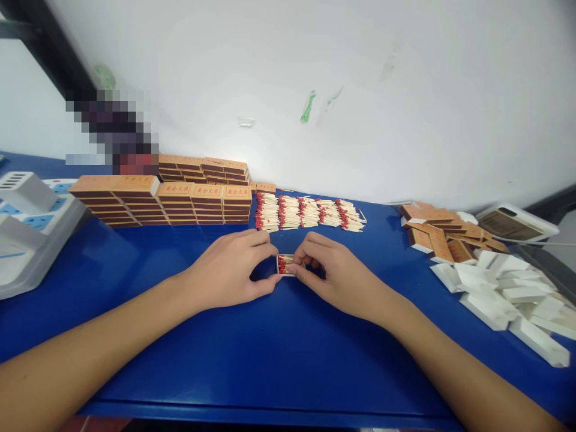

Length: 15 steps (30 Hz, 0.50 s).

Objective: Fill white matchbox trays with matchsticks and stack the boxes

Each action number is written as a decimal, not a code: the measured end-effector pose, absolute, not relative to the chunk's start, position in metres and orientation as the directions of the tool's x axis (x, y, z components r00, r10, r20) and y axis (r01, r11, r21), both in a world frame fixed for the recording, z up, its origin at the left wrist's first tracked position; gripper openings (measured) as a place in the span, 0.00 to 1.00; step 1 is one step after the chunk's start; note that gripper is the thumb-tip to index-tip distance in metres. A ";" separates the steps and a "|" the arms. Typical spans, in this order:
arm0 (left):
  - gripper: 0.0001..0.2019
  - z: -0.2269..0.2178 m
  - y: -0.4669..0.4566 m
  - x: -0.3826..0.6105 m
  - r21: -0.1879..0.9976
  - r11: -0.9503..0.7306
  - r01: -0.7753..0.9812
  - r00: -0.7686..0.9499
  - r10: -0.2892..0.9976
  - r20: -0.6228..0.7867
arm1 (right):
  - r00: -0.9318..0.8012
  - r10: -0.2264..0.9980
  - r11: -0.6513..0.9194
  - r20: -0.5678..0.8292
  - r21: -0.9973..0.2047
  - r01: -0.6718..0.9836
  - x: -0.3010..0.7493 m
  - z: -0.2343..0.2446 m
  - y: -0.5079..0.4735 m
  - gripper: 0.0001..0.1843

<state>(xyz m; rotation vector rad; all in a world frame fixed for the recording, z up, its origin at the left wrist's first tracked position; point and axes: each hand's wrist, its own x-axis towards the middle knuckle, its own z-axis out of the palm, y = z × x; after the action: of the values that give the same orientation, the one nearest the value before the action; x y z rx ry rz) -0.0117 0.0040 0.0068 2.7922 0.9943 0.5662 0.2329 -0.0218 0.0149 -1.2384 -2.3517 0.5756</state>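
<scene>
A small white matchbox tray (279,275) lies on the blue table, with red-headed matches (282,264) inside, heads toward the left. My left hand (234,267) grips the tray's left end between thumb and fingertips. Over its right part, my right hand (326,267) is closed, thumb and fingers pinching at the matches; that end of the tray is hidden beneath it. Just beyond my hands, loose matches (309,212) lie in several side-by-side bundles.
Stacked orange-brown matchboxes (193,204) stand left of the loose matches. A power strip (45,240) with plugs occupies the far left. On the right are piled matchbox sleeves (443,231), white trays (504,285) and a white device (517,222). A white wall (360,108) rises behind.
</scene>
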 end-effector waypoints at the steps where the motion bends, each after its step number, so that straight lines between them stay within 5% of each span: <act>1: 0.12 0.007 0.004 -0.012 0.238 -0.774 0.586 0.713 0.633 0.304 | -0.510 0.842 0.517 0.176 -0.533 0.670 0.232 0.014 -0.022 0.05; 10: 0.13 0.007 0.004 -0.011 0.237 -0.777 0.582 0.718 0.629 0.299 | -0.490 0.839 0.544 0.238 -0.413 0.730 0.236 0.014 -0.021 0.07; 15: 0.11 0.008 0.004 -0.011 0.245 -0.780 0.575 0.721 0.625 0.299 | -0.519 0.829 0.554 0.211 -0.443 0.705 0.236 0.016 -0.022 0.10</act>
<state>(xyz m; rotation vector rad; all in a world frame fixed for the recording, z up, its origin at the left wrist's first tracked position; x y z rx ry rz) -0.0113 0.0038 0.0077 2.7875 0.9778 0.5578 0.2357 -0.0223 0.0162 -1.2471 -2.3945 0.4264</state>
